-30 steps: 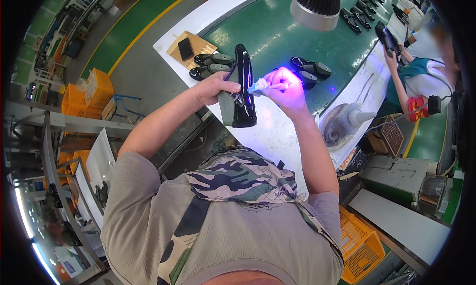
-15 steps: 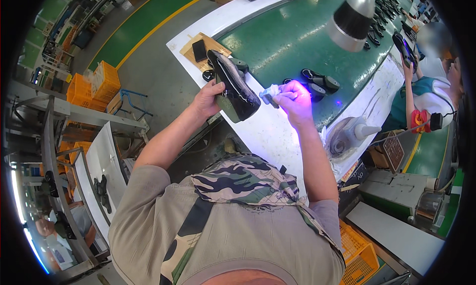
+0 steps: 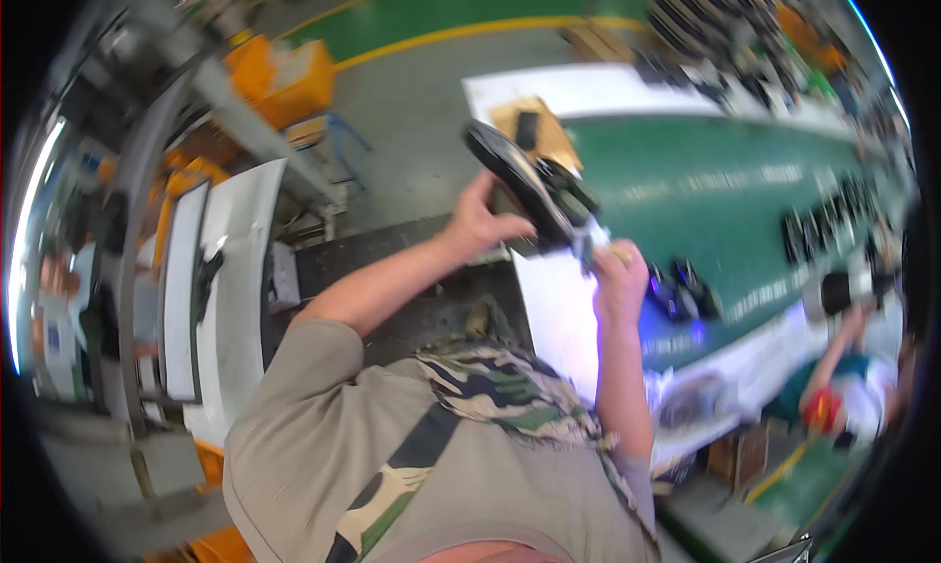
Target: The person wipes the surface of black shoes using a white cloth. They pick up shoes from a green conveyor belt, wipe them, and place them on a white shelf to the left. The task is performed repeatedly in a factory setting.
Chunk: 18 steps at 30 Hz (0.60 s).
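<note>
The left hand (image 3: 477, 222) is raised above the counter (image 3: 706, 186), its fingers closed around a black shoe (image 3: 529, 193) that tilts with one end up and away from the palm. The right hand (image 3: 619, 281) sits just beside the shoe's lower end, fingers curled shut on a small tool; motion blur hides its shape, and a violet glow shows under the hand. Past the right fingers, more black shoes (image 3: 681, 291) lie on the green counter surface. A wooden board (image 3: 549, 132) lies beyond the held shoe.

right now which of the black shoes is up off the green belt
The black shoe gripped in the left hand; the other shoes lie on the belt.
</note>
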Each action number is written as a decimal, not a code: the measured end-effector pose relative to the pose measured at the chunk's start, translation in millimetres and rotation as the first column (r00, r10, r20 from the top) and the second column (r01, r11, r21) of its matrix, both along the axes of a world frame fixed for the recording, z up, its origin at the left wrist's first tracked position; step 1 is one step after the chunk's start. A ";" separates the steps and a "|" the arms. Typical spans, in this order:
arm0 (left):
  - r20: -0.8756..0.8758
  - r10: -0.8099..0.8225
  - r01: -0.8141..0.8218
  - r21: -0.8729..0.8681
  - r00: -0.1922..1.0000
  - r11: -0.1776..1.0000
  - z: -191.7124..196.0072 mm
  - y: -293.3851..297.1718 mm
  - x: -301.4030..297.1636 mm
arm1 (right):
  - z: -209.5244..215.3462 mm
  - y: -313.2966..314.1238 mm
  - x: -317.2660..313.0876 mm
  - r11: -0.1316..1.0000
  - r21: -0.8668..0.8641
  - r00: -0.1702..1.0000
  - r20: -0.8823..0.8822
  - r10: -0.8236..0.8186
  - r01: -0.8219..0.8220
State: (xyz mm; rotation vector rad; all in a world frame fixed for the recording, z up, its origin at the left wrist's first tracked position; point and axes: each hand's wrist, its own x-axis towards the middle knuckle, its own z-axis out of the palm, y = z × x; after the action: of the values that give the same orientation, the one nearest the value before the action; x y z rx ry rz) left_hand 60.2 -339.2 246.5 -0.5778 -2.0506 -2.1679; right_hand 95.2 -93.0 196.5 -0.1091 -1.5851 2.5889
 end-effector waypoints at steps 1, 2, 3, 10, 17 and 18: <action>-0.048 0.023 -0.025 -0.047 0.999 0.999 13.5 -6.4 5.6 | 13.7 -15.7 -5.6 0.998 -0.051 0.999 0.031 0.034 -0.033; -0.049 0.028 -0.030 -0.034 0.998 0.999 8.0 -15.5 4.9 | 30.0 -29.8 -6.9 0.994 -0.093 0.995 0.066 0.070 -0.064; -0.049 0.002 -0.002 -0.001 0.999 1.000 17.8 -18.2 6.9 | 29.3 -34.3 -13.0 0.986 -0.132 0.994 0.041 0.104 -0.098; -0.306 0.228 -0.274 -0.117 0.924 0.955 127.0 -118.5 9.8 | 40.2 -71.6 -49.4 0.904 -0.279 0.946 -0.079 0.315 -0.324; -0.437 0.753 -0.853 -0.416 0.492 0.316 312.7 -322.1 12.5 | 8.2 -59.7 -53.9 0.910 -0.264 0.944 -0.007 0.330 -0.320; -0.537 0.763 -0.894 -0.433 0.359 0.116 329.0 -341.0 13.6 | 2.4 -48.3 -53.1 0.923 -0.244 0.952 -0.002 0.307 -0.298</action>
State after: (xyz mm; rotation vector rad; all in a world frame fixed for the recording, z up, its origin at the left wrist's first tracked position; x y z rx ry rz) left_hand 73.8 -680.2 575.5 0.3816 -2.1419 -0.5983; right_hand 42.1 -141.2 198.9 0.0780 -1.3835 3.0279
